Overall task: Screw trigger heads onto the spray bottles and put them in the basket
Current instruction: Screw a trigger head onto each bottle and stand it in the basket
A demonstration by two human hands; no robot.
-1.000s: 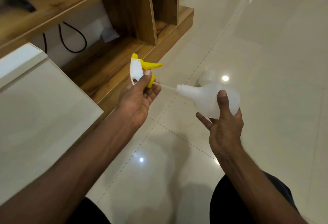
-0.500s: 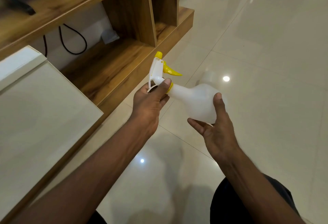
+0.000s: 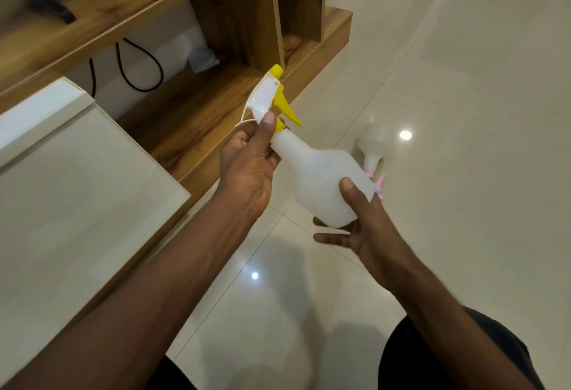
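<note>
A white translucent spray bottle [image 3: 321,179] lies tilted in the air between my hands, neck toward the upper left. A white and yellow trigger head [image 3: 272,99] sits on its neck. My left hand [image 3: 250,161] pinches the yellow collar of the head with thumb and fingers. My right hand [image 3: 361,219] holds the bottle's wide base, thumb on top and fingers beneath. A second white bottle [image 3: 375,145] lies on the floor behind, with a pink trigger head [image 3: 378,184] partly hidden by my right hand. No basket is in view.
A wooden shelf unit [image 3: 197,117] runs along the upper left, with a black cable [image 3: 139,68] in its open bay. A white panel [image 3: 71,191] fills the left side. Glossy cream floor tiles [image 3: 463,111] spread to the right. My dark-clad knees show at the bottom.
The trigger head's tube slid into the bottle and the head now sits on the neck. Both hands drew together and the bottle swung more upright toward me.
</note>
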